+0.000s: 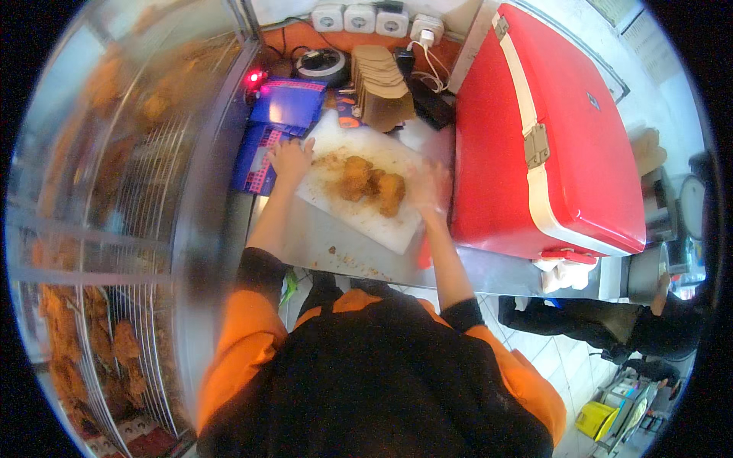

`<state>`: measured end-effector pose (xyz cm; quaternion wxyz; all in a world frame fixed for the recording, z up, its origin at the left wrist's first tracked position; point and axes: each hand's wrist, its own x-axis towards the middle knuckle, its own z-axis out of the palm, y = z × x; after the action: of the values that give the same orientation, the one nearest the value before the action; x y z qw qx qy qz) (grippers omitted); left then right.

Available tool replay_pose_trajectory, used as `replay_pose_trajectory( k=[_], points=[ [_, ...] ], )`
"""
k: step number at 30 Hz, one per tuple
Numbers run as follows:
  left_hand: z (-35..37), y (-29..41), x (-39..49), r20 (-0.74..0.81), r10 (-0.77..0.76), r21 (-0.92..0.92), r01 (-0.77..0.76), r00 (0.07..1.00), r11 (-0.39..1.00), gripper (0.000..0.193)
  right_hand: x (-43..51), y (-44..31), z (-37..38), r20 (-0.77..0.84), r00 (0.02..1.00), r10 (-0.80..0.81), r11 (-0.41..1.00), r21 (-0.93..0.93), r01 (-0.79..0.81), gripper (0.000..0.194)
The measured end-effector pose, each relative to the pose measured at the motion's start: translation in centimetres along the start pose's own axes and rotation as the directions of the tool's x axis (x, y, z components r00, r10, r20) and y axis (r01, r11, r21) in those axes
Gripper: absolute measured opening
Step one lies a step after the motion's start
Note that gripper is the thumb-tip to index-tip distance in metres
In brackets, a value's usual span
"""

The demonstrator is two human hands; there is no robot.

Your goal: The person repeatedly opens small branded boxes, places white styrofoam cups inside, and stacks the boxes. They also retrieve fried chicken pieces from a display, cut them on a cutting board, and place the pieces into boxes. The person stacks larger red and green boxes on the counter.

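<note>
A white cutting board (343, 137) lies at an angle on the metal counter in front of me. Two pieces of breaded fried chicken (391, 194) rest on its middle, with brown crumbs scattered around them. My left hand (291, 158) is at the board's left edge, beside blue printed cardboard (252, 163); its fingers are apart and nothing is seen in them. Over the right edge is my right hand (426, 184), motion-blurred, so its finger pose and any contact with the board are unclear.
Close on the right stands a large red cooler box (550, 131). A glass display cabinet (212, 172) with fried chicken on racks borders the left. Stacked brown cardboard pieces (378, 74) and a power adapter cable (432, 63) sit behind. Another person (572, 323) stands at far right.
</note>
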<state>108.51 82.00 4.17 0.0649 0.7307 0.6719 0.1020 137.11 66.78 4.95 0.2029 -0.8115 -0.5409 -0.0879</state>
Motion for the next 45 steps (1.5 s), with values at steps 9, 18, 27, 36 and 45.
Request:
replay_pose_trajectory(
  k=[9,18,27,36,45],
  points=[
    [-1.2,0.9,-4.9,0.0,0.047,0.174,-0.046,0.999,0.984,0.08,-0.5,1.9,0.7,0.156,0.985,-0.076,0.996,0.065,0.066,0.043],
    [-5.6,0.8,-14.2,-0.022,0.038,0.016,-0.038,0.999,0.999,0.084,-4.7,-0.3,-5.4,0.202,0.973,-0.109,0.967,0.248,0.057,0.062],
    [-8.8,4.1,-13.1,0.248,0.298,-0.13,-0.273,0.922,0.953,0.066,-10.5,-5.5,-10.2,0.644,0.732,0.223,0.716,0.402,-0.571,0.094],
    [-6.5,0.5,-10.4,0.252,0.563,-0.266,-0.503,0.787,0.822,0.064,-15.7,3.3,-7.8,0.575,0.634,0.518,0.848,-0.245,-0.47,0.088],
    [-8.3,4.8,-5.2,-0.202,0.748,-0.411,-0.748,0.632,0.521,0.038,-15.0,1.7,-17.7,0.685,0.679,0.265,0.882,0.112,-0.458,0.059]
  ],
)
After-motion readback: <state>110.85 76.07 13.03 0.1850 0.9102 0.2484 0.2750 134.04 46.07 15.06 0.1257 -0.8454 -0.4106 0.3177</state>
